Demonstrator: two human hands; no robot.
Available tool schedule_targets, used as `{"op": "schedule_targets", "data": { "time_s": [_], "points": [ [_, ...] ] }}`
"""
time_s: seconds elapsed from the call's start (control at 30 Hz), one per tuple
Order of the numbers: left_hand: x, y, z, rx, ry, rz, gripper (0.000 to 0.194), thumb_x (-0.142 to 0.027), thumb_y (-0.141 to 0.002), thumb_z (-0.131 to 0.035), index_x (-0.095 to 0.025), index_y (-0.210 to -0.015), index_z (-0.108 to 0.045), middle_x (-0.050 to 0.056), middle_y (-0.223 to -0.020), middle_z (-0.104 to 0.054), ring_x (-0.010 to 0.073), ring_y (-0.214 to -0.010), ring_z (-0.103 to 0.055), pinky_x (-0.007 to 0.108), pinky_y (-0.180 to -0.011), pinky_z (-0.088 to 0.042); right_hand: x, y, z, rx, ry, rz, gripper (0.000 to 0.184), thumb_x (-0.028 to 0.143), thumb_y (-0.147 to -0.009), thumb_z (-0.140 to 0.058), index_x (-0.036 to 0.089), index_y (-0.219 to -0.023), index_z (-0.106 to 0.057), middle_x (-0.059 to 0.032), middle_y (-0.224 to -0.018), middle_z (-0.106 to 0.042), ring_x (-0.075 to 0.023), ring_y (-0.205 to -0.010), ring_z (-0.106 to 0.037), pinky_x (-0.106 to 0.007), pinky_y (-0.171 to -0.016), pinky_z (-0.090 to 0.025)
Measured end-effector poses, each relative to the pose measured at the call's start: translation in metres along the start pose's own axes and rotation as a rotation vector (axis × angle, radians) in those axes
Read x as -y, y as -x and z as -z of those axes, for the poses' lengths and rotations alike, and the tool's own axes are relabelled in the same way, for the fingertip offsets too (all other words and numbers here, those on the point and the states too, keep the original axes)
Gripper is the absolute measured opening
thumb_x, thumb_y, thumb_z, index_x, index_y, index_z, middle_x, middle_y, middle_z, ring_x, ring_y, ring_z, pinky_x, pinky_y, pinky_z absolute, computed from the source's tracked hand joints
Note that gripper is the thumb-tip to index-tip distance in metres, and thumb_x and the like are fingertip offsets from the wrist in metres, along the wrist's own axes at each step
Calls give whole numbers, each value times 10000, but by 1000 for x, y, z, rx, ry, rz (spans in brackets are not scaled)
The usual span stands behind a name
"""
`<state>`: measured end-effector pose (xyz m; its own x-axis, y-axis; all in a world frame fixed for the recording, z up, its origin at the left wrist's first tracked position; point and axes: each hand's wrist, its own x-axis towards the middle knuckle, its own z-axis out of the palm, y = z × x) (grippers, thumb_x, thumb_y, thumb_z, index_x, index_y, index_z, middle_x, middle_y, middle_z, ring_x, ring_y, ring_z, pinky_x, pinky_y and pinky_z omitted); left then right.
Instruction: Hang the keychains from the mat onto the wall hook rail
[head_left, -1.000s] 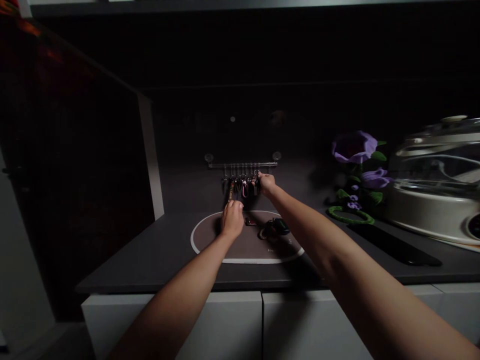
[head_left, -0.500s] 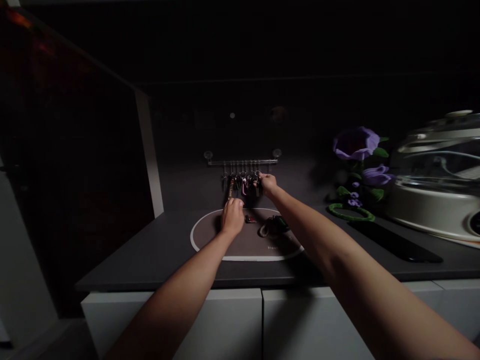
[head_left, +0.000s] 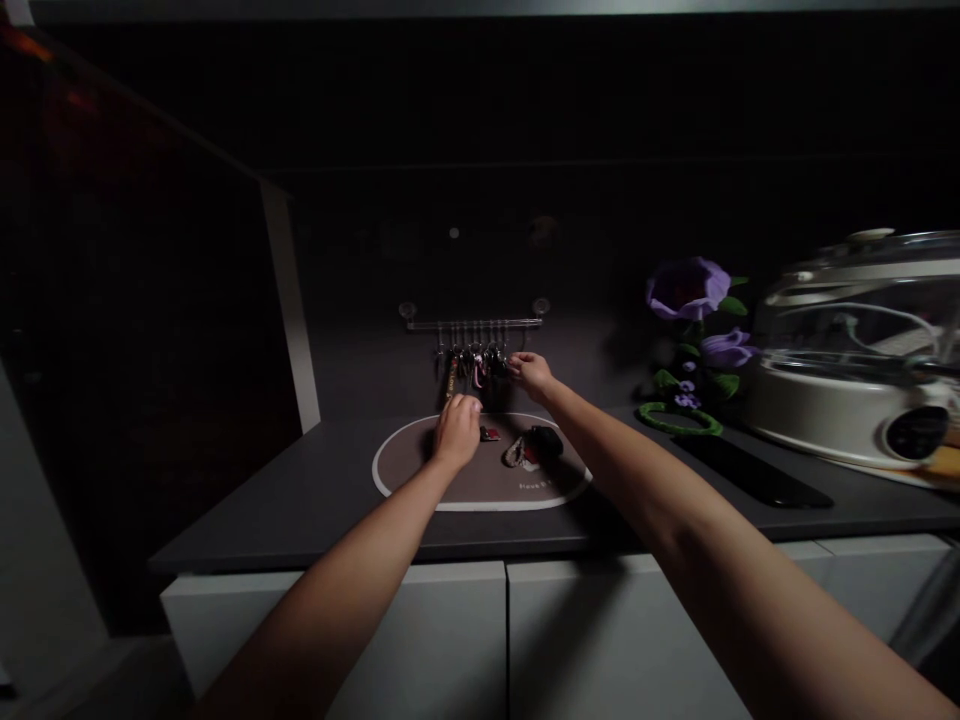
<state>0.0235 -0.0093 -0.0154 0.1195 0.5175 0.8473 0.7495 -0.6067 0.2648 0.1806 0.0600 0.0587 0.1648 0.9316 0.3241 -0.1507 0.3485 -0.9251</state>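
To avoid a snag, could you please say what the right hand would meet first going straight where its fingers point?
Probably the nearest bunch of keys hanging from the hook rail: the right hand points leftward at them, though dim light leaves depth and contact unclear.

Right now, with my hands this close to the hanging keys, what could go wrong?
Your right hand is close beside the crowded keys, so a bump might knock some loose. Your left hand is near the lower end of the hanging strap and could snag it. The rail appears held up by two round mounts, so a hard tug might pull it down.
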Motion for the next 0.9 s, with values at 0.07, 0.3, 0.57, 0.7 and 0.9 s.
{"op": "schedule_targets", "data": {
  "time_s": [0.07,0.3,0.57,0.7,0.9],
  "points": [
    [-3,0,1,14,14,4,247,-213,-872,-316,-181,-801,-551,63,-839,-575,175,-838,-527,305,-787,-407,3,10,4,-27,-20,-53,97,96,-690,-572,152,-729,-503,35,-591,-512,-54,-498,-496,-201,-528,-425],
    [-19,-5,2,182,35,-18,169,-191,-821,-420,-178,-842,-587,62,-875,-585,171,-864,-533,308,-796,-417,6,54,28,6,1,-54,106,100,-701,-565,153,-789,-542,-12,-741,-583,-57,-557,-524,-191,-524,-404],
    [-41,-17,-10,358,69,14,137,-182,-749,-517,-168,-818,-636,56,-833,-602,156,-775,-542,283,-749,-423,-14,84,55,-8,111,62,134,157,-703,-537,149,-837,-548,-8,-704,-608,-83,-623,-547,-198,-574,-401],
    [-42,-11,-22,369,89,24,176,-245,-765,-511,-155,-823,-651,63,-812,-596,155,-762,-538,271,-735,-416,-28,78,70,-30,325,174,157,191,-716,-519,147,-860,-565,-13,-707,-622,-103,-660,-564,-248,-680,-434],
    [-36,-3,-35,403,105,-13,244,-383,-736,-550,-172,-785,-663,53,-790,-577,155,-753,-529,275,-737,-411,-32,72,74,-31,654,233,174,170,-746,-479,154,-875,-595,-36,-742,-649,-123,-713,-587,-271,-747,-433]
  ]
}}
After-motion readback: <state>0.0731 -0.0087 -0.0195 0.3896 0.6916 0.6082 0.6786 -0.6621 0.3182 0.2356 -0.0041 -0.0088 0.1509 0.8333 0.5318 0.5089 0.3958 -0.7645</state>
